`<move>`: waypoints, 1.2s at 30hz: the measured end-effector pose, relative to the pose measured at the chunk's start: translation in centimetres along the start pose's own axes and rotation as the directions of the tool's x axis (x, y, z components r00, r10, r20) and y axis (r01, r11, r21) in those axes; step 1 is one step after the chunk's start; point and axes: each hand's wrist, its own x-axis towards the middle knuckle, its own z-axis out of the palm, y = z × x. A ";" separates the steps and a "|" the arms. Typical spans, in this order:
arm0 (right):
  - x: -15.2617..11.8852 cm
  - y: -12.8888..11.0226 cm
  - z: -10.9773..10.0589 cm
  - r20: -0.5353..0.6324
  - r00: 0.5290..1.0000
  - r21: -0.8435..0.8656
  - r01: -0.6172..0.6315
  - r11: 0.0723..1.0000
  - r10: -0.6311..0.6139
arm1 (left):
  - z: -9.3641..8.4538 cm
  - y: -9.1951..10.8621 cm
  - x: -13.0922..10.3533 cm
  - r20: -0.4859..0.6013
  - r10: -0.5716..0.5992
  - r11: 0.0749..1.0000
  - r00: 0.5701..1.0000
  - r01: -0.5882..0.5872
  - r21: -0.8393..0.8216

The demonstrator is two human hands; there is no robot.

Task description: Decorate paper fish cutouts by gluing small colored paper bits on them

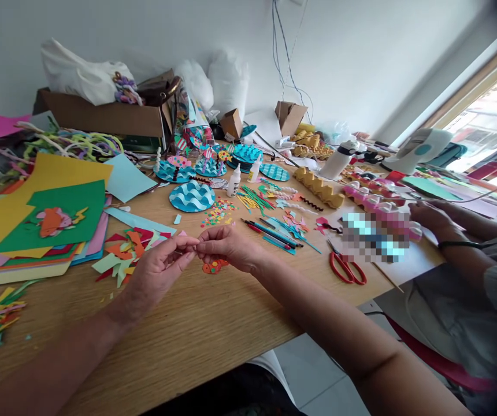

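Note:
Over the table, my left hand (159,268) and my right hand (227,248) meet fingertip to fingertip. Both are closed in a pinch, and whatever sits between the fingers is too small or hidden to make out. Just below my right hand lies an orange-red paper cutout (214,266) with dots, partly covered by the fingers. Beyond it are small colored paper dots (219,214) and a round blue wavy paper piece (192,197). Paper scraps (121,251) in red, orange and pale green lie left of my left hand.
Red-handled scissors (347,267) and several pencils (270,232) lie to the right. Glue bottles (233,184) stand farther back. Colored paper sheets (69,211) are stacked at left. Another person's hand (430,215) is at the right, near pink egg-carton strips (372,202).

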 end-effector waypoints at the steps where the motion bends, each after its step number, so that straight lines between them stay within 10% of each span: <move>1: 0.0 0.1 0.2 0.000 1.000 0.009 0.002 1.000 -0.002 | 0.0 0.0 0.0 -0.002 -0.003 1.000 1.000 0.003 -0.004; 36: 0.0 1.6 1.1 -0.028 1.000 0.133 0.001 0.991 0.003 | -0.3 -0.6 0.0 -0.053 0.034 0.993 0.998 -0.028 0.118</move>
